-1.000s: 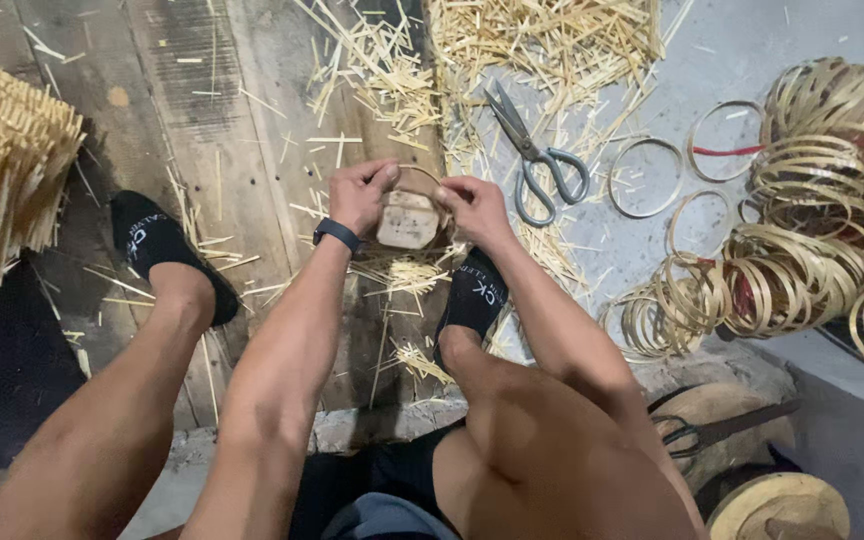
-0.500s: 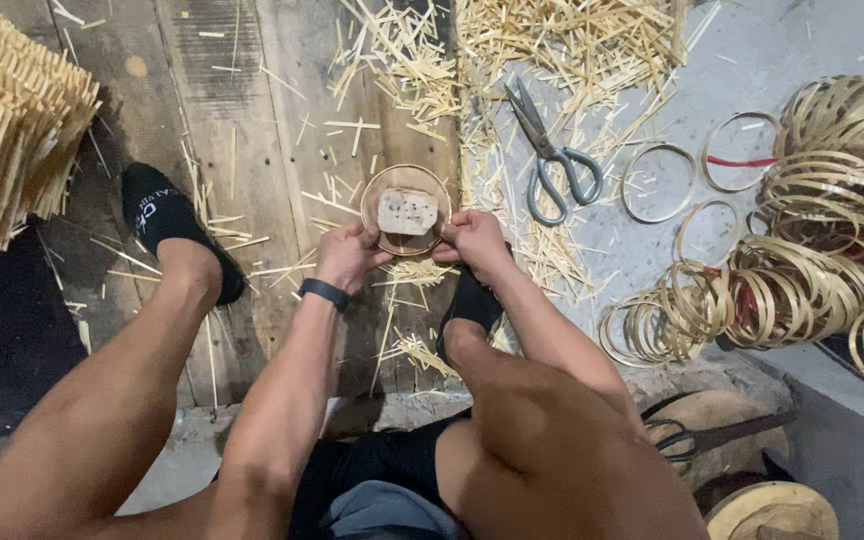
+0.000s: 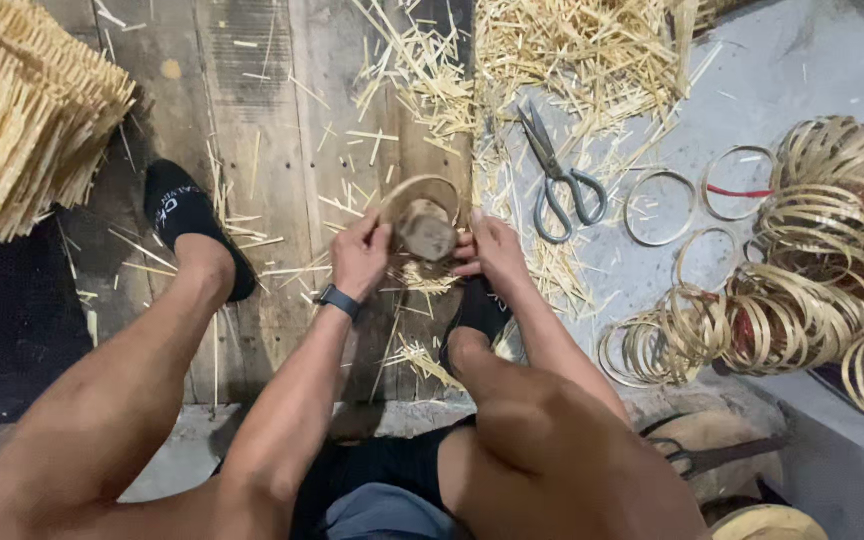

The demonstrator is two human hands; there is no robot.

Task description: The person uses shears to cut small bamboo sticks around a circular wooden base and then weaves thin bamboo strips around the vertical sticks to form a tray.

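Both hands hold a small round bamboo hoop (image 3: 418, 188) with a round wooden disc (image 3: 427, 233) inside it, just above the wooden floor. My left hand (image 3: 360, 255), with a dark watch on its wrist, grips the hoop's left side. My right hand (image 3: 492, 250) grips its right side, fingers against the disc. Short bamboo slivers (image 3: 422, 278) lie right under the hoop, between my two feet in black socks.
Grey scissors (image 3: 557, 180) lie to the right of the hoop on loose bamboo scraps (image 3: 572, 50). Several bamboo rings (image 3: 802, 290) are heaped at the right. A stack of bamboo strips (image 3: 27, 110) fills the upper left. A second pair of scissors (image 3: 712, 455) lies at the lower right.
The hoop with the disc has been turned and tilted in my hands, so the disc's face no longer points flat up at the camera. Both hands have kept their hold.
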